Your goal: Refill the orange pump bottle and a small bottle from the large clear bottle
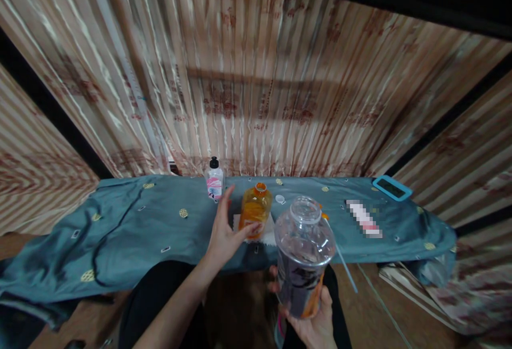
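My right hand (308,327) is wrapped around the lower part of a large clear plastic bottle (302,256). This bottle is uncapped, has a dark label with an orange patch, and is held upright at the table's front edge. At the orange bottle (255,208), my left hand (226,234) has its fingers spread. The thumb overlaps the bottle's lower front, the other fingers are apart from its left side, and contact is unclear. Orange liquid shows in this open-necked bottle, which stands on a white paper sheet (270,232).
A small clear bottle with a black cap (215,181) stands behind my left hand. Right of the large bottle are a thin pale-blue stick (342,258) and a small orange item (325,216). A blue-framed device (392,188) lies at the far right on the teal cloth (132,226). Patterned curtains (248,82) hang behind.
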`<action>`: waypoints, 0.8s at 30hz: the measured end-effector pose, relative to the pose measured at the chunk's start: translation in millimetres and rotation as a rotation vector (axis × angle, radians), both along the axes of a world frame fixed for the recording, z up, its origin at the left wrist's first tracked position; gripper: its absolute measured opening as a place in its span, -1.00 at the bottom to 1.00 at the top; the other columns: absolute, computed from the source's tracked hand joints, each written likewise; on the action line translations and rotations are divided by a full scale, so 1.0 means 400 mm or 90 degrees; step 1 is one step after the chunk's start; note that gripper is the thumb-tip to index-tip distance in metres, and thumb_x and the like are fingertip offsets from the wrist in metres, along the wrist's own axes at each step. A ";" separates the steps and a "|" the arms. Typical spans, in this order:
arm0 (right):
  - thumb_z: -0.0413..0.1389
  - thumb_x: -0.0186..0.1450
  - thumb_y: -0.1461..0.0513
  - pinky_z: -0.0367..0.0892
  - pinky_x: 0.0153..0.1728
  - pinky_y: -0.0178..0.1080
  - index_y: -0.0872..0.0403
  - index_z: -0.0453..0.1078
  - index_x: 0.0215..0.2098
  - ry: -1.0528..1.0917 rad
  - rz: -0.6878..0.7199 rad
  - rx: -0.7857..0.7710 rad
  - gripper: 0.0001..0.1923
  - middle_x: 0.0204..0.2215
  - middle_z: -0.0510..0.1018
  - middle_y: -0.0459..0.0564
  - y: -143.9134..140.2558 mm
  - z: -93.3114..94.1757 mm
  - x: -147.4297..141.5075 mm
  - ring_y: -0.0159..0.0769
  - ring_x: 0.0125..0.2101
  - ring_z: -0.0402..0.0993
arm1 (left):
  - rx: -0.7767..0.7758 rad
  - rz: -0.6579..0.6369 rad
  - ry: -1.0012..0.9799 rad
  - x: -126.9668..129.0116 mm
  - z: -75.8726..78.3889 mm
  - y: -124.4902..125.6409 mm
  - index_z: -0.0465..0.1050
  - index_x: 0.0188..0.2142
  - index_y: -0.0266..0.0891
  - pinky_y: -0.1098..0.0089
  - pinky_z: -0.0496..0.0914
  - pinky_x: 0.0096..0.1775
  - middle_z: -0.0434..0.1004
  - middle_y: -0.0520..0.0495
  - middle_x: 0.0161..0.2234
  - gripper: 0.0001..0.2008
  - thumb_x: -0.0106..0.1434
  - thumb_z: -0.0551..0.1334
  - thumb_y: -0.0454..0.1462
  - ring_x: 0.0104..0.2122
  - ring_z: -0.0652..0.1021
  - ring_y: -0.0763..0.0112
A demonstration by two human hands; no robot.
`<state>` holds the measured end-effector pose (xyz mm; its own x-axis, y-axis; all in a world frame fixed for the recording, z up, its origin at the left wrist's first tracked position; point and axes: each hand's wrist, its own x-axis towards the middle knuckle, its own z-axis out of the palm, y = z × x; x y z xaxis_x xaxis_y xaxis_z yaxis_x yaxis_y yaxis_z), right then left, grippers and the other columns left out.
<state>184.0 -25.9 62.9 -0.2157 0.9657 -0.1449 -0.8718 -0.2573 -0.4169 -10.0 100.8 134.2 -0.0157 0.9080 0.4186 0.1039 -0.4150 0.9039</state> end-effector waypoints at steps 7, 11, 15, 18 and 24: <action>0.42 -0.02 -0.05 0.50 -0.36 -0.21 -0.04 0.62 -0.21 -0.036 -0.046 -0.060 -0.54 -0.12 0.67 0.15 0.025 -0.014 0.019 0.05 -0.15 0.63 | -0.088 -0.072 0.047 0.049 -0.051 0.130 0.10 0.25 -0.13 -0.03 0.17 0.28 0.25 -0.27 0.26 0.05 -0.21 0.54 -0.25 0.28 0.30 -0.02; 0.42 -0.03 -0.05 0.50 -0.41 -0.23 -0.02 0.62 -0.22 -0.050 -0.076 -0.091 -0.54 -0.15 0.68 0.16 0.046 -0.023 0.016 0.04 -0.20 0.65 | -0.103 -0.066 0.036 0.067 -0.085 0.139 0.13 0.23 -0.16 0.03 0.33 0.18 0.45 -0.21 0.11 -0.03 -0.16 0.50 -0.28 0.13 0.48 0.05; 0.43 -0.04 -0.03 0.50 -0.39 -0.19 -0.04 0.62 -0.19 -0.061 -0.091 -0.116 -0.52 -0.17 0.69 0.14 0.061 -0.037 0.024 0.07 -0.20 0.65 | -0.079 -0.063 0.044 0.065 -0.100 0.139 0.24 0.13 -0.18 0.12 0.41 0.11 0.51 -0.16 0.05 -0.23 -0.08 0.46 -0.24 0.05 0.54 0.13; 0.45 -0.05 -0.01 0.50 -0.36 -0.15 -0.07 0.62 -0.20 -0.070 -0.088 -0.133 -0.54 -0.17 0.69 0.13 0.064 -0.037 0.028 0.10 -0.19 0.64 | -0.069 -0.059 0.059 0.064 -0.092 0.130 0.30 0.04 -0.19 0.17 0.44 0.06 0.55 -0.13 0.00 -0.37 -0.03 0.43 -0.23 0.00 0.57 0.18; 0.46 -0.13 -0.03 0.52 -0.42 -0.20 -0.11 0.63 -0.26 -0.096 -0.125 -0.186 -0.54 -0.24 0.71 0.06 0.056 -0.028 0.026 0.02 -0.28 0.67 | -0.042 -0.008 0.110 0.048 -0.068 0.109 0.28 0.00 -0.21 0.17 0.44 0.06 0.54 -0.12 -0.03 -0.36 -0.07 0.46 -0.25 -0.01 0.57 0.17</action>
